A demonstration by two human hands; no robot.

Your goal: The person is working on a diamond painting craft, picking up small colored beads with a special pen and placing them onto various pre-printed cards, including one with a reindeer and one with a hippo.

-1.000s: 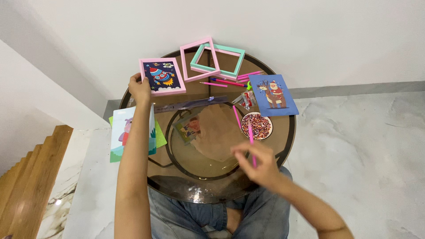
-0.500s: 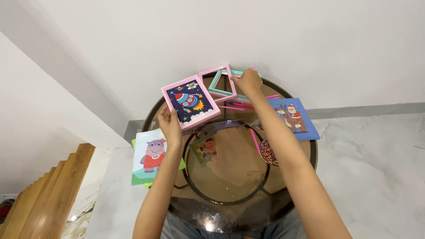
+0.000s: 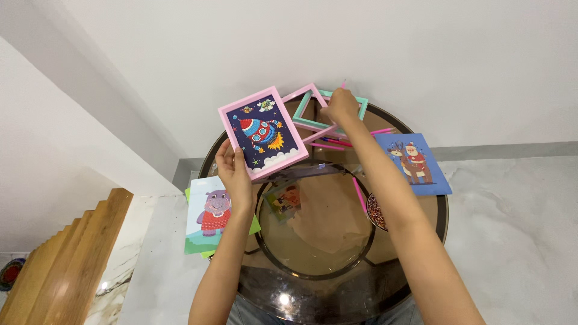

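left hand [image 3: 236, 173]: grips rocket picture [image 3: 262, 132] | right hand [image 3: 341, 107]: pinches pink pen [image 3: 343, 85] | bowl [image 3: 375, 212]: holds beads

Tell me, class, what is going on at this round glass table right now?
A person sits at a round glass table. The left hand holds up a pink-framed rocket picture, tilted. The right hand reaches to the far edge, onto two empty frames, one teal and one pink, with a thin pink stick showing above its fingers. A hippo picture, a blue reindeer picture and a small dish of beads lie around.
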